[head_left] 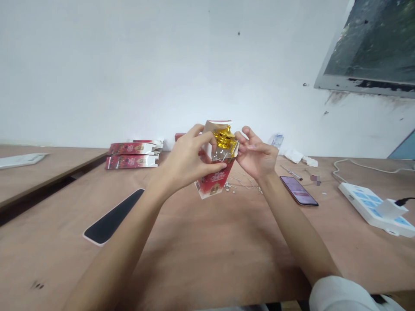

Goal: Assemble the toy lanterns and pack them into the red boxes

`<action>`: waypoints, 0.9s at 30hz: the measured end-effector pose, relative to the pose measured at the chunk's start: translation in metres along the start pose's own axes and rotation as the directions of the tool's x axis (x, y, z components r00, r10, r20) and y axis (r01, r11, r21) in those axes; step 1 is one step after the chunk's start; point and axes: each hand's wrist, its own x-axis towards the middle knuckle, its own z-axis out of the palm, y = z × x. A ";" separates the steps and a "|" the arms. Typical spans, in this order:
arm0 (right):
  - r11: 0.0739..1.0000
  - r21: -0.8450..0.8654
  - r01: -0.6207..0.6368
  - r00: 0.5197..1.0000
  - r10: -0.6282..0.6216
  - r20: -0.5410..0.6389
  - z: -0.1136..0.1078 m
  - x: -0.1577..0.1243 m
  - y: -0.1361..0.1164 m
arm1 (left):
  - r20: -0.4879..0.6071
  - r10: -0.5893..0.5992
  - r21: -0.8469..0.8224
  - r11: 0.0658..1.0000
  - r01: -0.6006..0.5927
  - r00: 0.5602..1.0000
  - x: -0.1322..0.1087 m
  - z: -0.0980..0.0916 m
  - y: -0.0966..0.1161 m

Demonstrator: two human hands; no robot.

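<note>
My left hand is wrapped round a red printed cardboard box and holds it tilted above the table. The top of the box is open, with its white inner flaps standing up. Inside sits a shiny gold lantern-shaped top with a small knob, above a clear part whose lower end is hidden by the box. At the box's right upper rim is my right hand, its fingers bent and its fingertips closed on the edge there. The exact pinch is hard to make out.
Red boxes lie stacked at the back left. A dark-screened phone rests left, a lit phone right. Beyond are a power strip, a pen, crumpled tissue and small silvery pieces.
</note>
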 end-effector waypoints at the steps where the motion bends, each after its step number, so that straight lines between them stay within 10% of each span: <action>1: 1.000 0.014 0.000 1.000 0.000 0.025 0.001 0.000 -0.001 | -0.004 0.002 0.001 1.000 -0.002 1.000 0.000 0.000 0.000; 27: 0.869 -0.436 0.235 0.968 -0.168 0.187 0.006 -0.011 -0.017 | 0.045 0.011 0.015 1.000 -0.012 0.999 -0.002 -0.001 -0.001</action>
